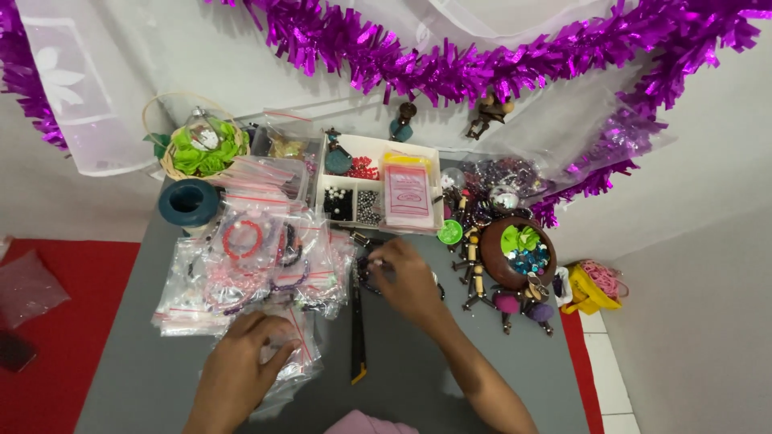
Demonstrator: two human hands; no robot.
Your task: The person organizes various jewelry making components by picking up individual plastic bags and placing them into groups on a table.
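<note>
Head view: hands at work over a grey desk (418,362) crowded with craft supplies.
Left hand (241,366): lower left of centre, fingers curled and pressing on a clear zip bag (297,354) at the near edge of a pile of bags (249,265).
Right hand (410,281): centre of the frame, fingertips pinched on a small dark beaded piece (368,272); the exact grip is partly hidden.
Handling, bag: likely light, thin, slippery plastic; best taken by an edge or corner.
Handling, beaded piece: likely light, limp, small-parted; pinch it on the strand.
Centre, near: black and yellow ruler-like tool (358,329) lying between the hands.
Upper centre: white compartment box (378,189) of beads.
Right: brown bowl (515,257) of green and blue pieces, bead figures beside it, close to the right forearm.
Upper left: teal vase (189,205), basket (197,141) with green ribbon.
Top: purple tinsel (450,64).
</note>
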